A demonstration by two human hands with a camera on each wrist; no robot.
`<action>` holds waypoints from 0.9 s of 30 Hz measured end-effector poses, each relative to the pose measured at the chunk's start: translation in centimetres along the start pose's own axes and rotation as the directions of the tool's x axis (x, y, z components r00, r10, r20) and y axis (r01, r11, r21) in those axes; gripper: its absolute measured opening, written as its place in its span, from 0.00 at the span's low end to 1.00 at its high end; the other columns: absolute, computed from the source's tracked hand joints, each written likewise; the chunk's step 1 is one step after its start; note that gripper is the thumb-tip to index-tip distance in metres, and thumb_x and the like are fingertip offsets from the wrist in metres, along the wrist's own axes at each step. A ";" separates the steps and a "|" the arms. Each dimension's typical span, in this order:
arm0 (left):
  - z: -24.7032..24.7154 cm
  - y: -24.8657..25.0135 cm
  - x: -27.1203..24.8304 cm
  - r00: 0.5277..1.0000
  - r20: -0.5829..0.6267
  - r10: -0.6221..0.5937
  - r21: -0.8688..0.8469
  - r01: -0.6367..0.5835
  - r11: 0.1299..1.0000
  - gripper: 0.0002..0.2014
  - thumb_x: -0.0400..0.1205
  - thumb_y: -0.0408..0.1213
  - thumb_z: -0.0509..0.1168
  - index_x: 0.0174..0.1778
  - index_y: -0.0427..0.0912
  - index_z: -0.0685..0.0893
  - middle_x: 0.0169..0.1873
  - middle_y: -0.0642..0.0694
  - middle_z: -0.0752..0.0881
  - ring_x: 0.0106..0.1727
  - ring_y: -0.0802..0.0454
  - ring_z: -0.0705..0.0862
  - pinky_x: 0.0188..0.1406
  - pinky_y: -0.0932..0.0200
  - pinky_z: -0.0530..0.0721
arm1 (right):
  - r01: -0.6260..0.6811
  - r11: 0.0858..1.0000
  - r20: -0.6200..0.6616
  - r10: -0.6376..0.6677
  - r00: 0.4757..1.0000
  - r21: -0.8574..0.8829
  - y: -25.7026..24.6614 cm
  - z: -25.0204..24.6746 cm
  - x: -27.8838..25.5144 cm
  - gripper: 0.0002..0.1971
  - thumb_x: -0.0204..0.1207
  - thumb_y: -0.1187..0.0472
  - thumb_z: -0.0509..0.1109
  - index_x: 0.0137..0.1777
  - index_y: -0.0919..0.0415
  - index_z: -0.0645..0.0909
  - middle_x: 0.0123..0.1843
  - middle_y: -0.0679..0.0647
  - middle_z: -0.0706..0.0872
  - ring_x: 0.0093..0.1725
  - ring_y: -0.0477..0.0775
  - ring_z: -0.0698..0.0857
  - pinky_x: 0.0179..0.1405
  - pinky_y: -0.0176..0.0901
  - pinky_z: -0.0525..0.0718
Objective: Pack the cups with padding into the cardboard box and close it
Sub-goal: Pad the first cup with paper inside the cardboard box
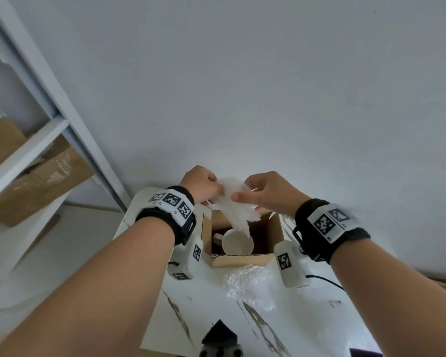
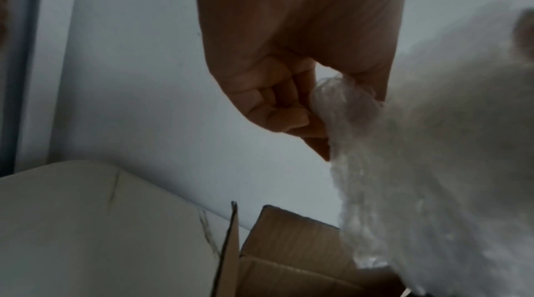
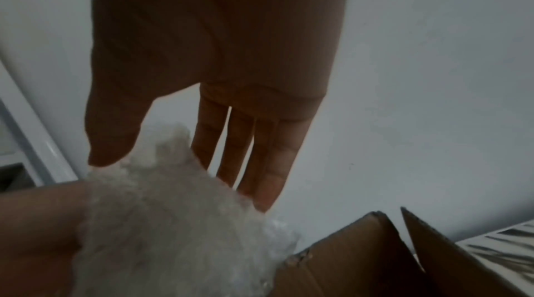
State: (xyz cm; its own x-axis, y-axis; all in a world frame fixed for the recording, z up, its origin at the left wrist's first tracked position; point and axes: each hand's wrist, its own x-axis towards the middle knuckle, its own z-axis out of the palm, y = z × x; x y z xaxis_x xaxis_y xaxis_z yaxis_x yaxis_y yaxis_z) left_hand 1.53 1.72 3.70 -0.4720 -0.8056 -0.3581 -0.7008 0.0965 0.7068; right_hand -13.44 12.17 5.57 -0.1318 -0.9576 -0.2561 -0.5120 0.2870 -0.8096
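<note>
An open cardboard box stands on the white marbled table. A white cup sits inside it, with a beige piece beside the cup that I cannot make out. Both hands hold a white padding sheet above the box, and its lower end hangs down to the cup. My left hand grips the sheet's left edge with curled fingers. My right hand pinches the right edge between thumb and fingers. The wrist views show the padding over the box flaps.
A loose piece of bubble wrap lies on the table in front of the box. A white shelf unit with taped cardboard boxes stands to the left. A plain wall rises behind. A dark object sits at the table's near edge.
</note>
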 end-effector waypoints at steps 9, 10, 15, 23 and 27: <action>0.6 0.5 -0.6 0.962 0.199 -0.188 -0.398 0.255 0.881 0.06 0.78 0.28 0.62 0.43 0.28 0.82 0.33 0.33 0.87 0.31 0.41 0.88 0.38 0.54 0.91 | -0.037 0.878 -0.040 0.020 0.999 -0.477 0.4 2.2 1.2 0.18 0.64 0.45 0.76 0.32 0.54 0.72 0.30 0.47 0.76 0.33 0.50 0.77 0.32 0.39 0.72; 0.5 0.3 -0.5 0.957 0.219 -0.188 -0.426 0.268 0.864 0.07 0.77 0.28 0.61 0.42 0.27 0.83 0.33 0.33 0.89 0.33 0.40 0.89 0.41 0.53 0.90 | -0.049 0.872 -0.050 0.028 0.998 -0.486 0.7 2.2 1.5 0.16 0.66 0.47 0.75 0.32 0.56 0.73 0.31 0.47 0.76 0.35 0.52 0.78 0.34 0.40 0.74; 0.7 -1.9 0.5 0.998 0.059 -0.026 -0.093 0.031 0.995 0.08 0.72 0.25 0.67 0.32 0.40 0.88 0.34 0.48 0.88 0.42 0.49 0.84 0.40 0.61 0.82 | -0.092 0.889 -0.016 0.095 0.995 -0.449 1.2 1.9 2.5 0.13 0.68 0.55 0.73 0.40 0.66 0.82 0.37 0.56 0.85 0.38 0.57 0.84 0.36 0.44 0.81; 3.8 -6.2 0.5 0.959 0.284 0.018 0.274 -0.100 0.957 0.27 0.69 0.27 0.74 0.66 0.44 0.80 0.58 0.46 0.85 0.55 0.46 0.83 0.51 0.58 0.80 | 0.203 0.471 0.248 0.034 0.968 -0.858 0.3 4.8 3.6 0.12 0.74 0.56 0.66 0.57 0.54 0.82 0.43 0.50 0.85 0.42 0.56 0.85 0.29 0.38 0.74; 3.4 -7.4 0.4 0.958 0.288 0.001 0.075 -0.024 0.997 0.36 0.68 0.21 0.71 0.70 0.49 0.71 0.59 0.45 0.82 0.59 0.42 0.83 0.54 0.52 0.83 | 0.458 0.274 0.454 -0.080 0.887 -0.846 1.2 6.5 4.0 0.24 0.76 0.67 0.64 0.73 0.56 0.71 0.74 0.53 0.73 0.54 0.62 0.86 0.40 0.49 0.78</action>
State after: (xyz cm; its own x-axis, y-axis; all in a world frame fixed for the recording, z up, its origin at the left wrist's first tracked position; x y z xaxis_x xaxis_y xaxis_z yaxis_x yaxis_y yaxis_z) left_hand 4.71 2.67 -3.71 -0.6069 -0.6029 -0.5179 -0.7276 0.1593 0.6673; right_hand -9.10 8.82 0.16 0.3097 -0.8615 -0.4024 -0.9184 -0.3806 0.1080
